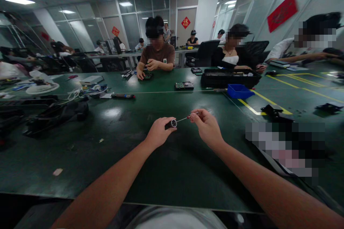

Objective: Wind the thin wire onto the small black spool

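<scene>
L hand [159, 132] pinching blk cyl. part [168, 125], ringed end visible; R hand [208, 127] pinching screwdriver [189, 117], shaft twd part, tip contact unclear. Blue bin [239, 91] beyond, on grn bench [166, 179].

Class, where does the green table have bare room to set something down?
Free table: between the left forearm and right forearm; between the left hand and circuit board. Crowded: its left side, with cables and black casing.

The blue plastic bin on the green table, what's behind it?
A long black boxy casing lies behind the blue plastic bin. Anything the bin covers directly behind it can't be seen.
</scene>
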A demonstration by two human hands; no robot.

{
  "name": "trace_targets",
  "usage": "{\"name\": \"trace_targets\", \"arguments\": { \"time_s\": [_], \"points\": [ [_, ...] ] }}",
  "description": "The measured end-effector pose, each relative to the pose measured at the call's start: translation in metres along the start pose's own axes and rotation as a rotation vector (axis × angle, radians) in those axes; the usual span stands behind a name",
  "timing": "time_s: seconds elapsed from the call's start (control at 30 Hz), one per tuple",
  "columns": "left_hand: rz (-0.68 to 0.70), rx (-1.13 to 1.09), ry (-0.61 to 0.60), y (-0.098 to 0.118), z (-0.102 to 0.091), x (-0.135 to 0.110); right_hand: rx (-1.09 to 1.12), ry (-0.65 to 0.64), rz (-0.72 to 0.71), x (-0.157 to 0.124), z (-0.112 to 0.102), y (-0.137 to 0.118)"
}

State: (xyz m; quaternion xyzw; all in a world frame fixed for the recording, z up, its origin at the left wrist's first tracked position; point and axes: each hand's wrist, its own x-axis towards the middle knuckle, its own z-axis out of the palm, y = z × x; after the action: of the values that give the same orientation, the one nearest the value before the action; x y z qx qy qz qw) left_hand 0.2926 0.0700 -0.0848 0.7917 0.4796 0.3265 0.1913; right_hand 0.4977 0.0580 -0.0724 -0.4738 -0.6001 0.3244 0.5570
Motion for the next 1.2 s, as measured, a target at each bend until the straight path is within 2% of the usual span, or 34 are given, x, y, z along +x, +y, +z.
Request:
{"name": "trace_targets", "arguments": {
  "time_s": [0.17, 0.33, 0.47, 0.77, 1.2],
  "points": [
    [0.019, 0.003, 0.023, 0.001, 0.0, 0.0, 0.217, 0.061, 0.08, 0.004, 0.003, 0.01],
    [0.114, 0.061, 0.019, 0.001, -0.005, 0.0, 0.551, 0.062, 0.382, 0.012, -0.002, 0.019],
    [0.025, 0.094, -0.034, -0.005, -0.004, 0.001, 0.46, 0.15, 0.299, 0.015, -0.004, 0.021],
    [0.038, 0.123, -0.032, -0.005, -0.004, 0.001, 0.318, 0.073, 0.17, 0.008, 0.0, 0.016],
    [0.048, 0.139, -0.03, -0.003, -0.004, 0.0, 0.202, 0.046, 0.084, 0.007, 0.0, 0.012]
  ]
}}
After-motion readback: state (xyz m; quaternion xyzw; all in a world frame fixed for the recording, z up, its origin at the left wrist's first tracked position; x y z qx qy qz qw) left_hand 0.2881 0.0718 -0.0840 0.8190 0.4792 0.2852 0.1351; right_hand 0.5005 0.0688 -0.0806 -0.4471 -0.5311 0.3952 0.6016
